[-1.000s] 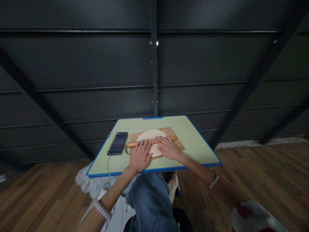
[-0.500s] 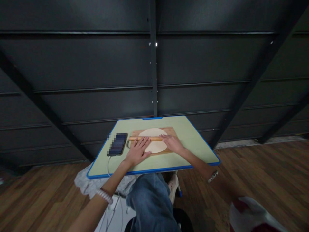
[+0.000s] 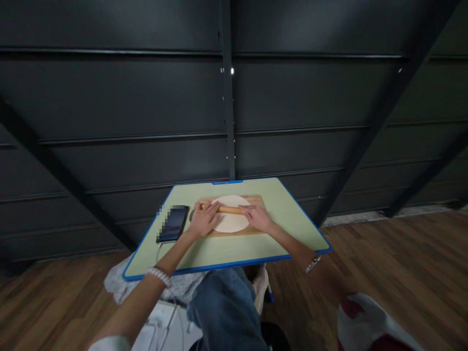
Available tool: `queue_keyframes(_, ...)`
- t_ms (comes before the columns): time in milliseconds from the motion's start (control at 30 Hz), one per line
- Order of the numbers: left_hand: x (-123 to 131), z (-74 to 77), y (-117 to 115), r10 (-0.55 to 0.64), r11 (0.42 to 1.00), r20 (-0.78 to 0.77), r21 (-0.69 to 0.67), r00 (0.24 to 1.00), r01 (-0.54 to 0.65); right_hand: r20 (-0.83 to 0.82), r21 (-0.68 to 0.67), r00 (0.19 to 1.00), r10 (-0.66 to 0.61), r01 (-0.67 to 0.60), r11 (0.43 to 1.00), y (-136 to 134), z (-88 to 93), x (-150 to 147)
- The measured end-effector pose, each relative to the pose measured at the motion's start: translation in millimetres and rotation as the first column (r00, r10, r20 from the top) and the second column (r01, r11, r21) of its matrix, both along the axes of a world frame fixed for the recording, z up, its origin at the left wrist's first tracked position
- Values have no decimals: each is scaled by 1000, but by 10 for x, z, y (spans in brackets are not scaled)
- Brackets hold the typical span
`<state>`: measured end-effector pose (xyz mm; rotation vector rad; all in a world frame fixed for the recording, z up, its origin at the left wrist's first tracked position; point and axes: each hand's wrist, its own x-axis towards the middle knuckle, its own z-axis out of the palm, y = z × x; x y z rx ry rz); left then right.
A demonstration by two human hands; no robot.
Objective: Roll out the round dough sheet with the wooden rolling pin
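Table: a pale green, blue-edged folding table [image 3: 285, 209] stands before the seated person, with twelve o'clock pointing to the dark panelled wall [image 3: 146, 97].
Board: a brown rectangular wooden board [image 3: 258, 201] lies mid-table.
Dough: a thin, off-white, round sheet of dough [image 3: 228, 224] rests on the board, pin across it.
Pin: the tan cylindrical wooden rolling pin [image 3: 230, 210] has swung since a second ago, from a slant toward two o'clock to nearly nine-to-three, its left end now slightly toward ten. It lies just to the twelve o'clock side of the dough's centre.
Phone: a black rectangular phone [image 3: 173, 224], its screen partly pixelated, lies at the board's nine o'clock.
Spacing: the hands sit wider apart than a second ago, exposing the pin's middle; this likely gives steering from both ends.
Left hand: the left hand [image 3: 202, 221] is closed over the pin's nine o'clock part, fingers bent and pointing toward one; the thumb's place is unclear.
Right hand: the right hand [image 3: 259, 218] grips the three o'clock end, palm down, fingers toward ten.
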<state>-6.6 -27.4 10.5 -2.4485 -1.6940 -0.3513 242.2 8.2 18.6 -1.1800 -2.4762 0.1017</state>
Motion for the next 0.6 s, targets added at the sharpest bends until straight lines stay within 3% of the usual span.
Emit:
queue_keyframes(167,181,137,293,154,981,-17,-118,988,-155,113,-36,989,-93,98,995,-120,103,-45)
queue_keyframes(267,245,147,364,178,971,-28,-158,984,-180,144,-31,982,-120,125,992,-256,125,-69)
queue_keyframes(433,182,45,285,132,988,56,-90,990,-126,98,-45,992,-77,82,996,-468,86,15)
queue_keyframes(600,98,-45,131,83,997,144,-18,986,-82,53,44,999,-4,2,999,-416,-32,79)
